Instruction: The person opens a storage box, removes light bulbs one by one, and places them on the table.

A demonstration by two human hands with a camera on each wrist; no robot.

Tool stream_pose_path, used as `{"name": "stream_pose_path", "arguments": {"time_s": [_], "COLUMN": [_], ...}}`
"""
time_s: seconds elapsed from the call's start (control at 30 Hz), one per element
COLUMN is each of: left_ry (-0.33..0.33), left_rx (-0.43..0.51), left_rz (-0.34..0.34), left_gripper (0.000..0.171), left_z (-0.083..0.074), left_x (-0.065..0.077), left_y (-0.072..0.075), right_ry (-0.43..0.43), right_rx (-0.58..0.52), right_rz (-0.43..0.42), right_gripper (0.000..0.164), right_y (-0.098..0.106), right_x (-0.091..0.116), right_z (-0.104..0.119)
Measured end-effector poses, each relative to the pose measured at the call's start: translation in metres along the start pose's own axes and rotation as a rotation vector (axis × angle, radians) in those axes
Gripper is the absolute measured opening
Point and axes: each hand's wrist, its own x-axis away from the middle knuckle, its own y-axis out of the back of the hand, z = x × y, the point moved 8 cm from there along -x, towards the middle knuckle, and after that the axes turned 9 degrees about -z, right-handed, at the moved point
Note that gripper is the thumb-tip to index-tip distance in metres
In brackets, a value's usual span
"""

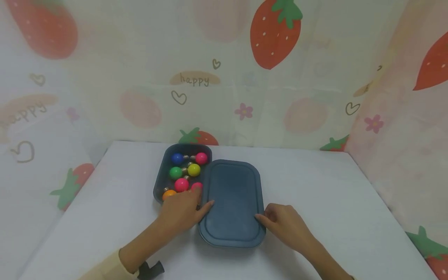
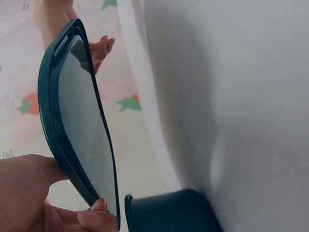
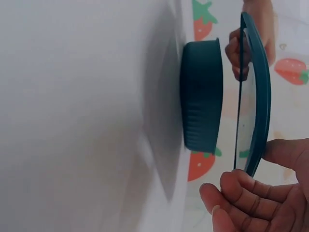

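Both hands hold a dark blue rectangular lid (image 1: 232, 202) by its long sides, raised above the table. My left hand (image 1: 182, 210) pinches the left edge, thumb on top and fingers underneath. On the opposite edge my right hand (image 1: 288, 225) pinches with its thumb above and curled fingers below. The lid's glossy underside (image 2: 82, 106) shows in the left wrist view. Beside and behind the lid stands a dark blue box (image 1: 159, 182) of small coloured bulbs, among them a blue bulb (image 1: 177, 158), a green bulb (image 1: 175, 173) and an orange bulb (image 1: 169, 195). My left hand partly hides the box's near end.
A white table (image 1: 315, 186) carries the box. Behind it hangs a strawberry-patterned cloth (image 1: 224, 105), which also covers both sides. A black object (image 1: 151, 270) sits by my left cuff.
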Motion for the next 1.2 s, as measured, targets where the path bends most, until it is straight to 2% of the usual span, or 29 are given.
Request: {"name": "stream_pose_path", "arguments": {"time_s": [0.43,0.67,0.97,1.2], "left_ry": [-0.063,-0.066,-0.061,-0.047], "left_rx": [0.014,0.062,0.026,0.061], "left_rz": [0.033,0.102,0.133,0.202], "left_gripper": [0.048,0.074,0.059,0.051], "left_z": [-0.021,-0.028,-0.026,-0.024], "left_x": [0.009,0.012,0.02,0.026], "left_y": [-0.011,-0.02,-0.035,-0.045], "right_ry": [-0.038,-0.04,-0.093,-0.06], "right_rx": [0.029,0.031,0.036,0.036], "right_rz": [0.018,0.047,0.119,0.142], "right_gripper": [0.031,0.029,0.029,0.027], "right_y": [0.008,0.007,-0.005,-0.012], "right_x": [0.021,0.026,0.024,0.024], "right_z": [-0.014,-0.021,-0.027,-0.024]}}
